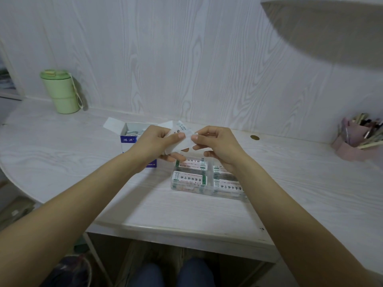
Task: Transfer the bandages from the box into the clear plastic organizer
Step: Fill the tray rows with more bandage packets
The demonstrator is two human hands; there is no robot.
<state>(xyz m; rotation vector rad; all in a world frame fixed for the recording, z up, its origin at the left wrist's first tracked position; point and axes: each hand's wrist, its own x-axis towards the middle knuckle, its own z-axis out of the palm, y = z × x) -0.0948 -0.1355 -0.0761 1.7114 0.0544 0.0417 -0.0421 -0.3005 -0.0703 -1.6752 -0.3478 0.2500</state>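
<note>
Both hands, left [154,141] and right [215,145], pinch a bandage stack [179,139] above the organizer [207,180], which appears well filled; the box [132,134] retains more.

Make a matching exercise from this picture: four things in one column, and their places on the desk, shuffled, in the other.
Things:
1. green cup
2. box
3. organizer
4. pen holder

Places:
A. far right edge of the desk
B. back left, by the wall
C. under the hands, nearest the person
D. behind the left hand, flaps open

Pairs: 1-B, 2-D, 3-C, 4-A
</note>
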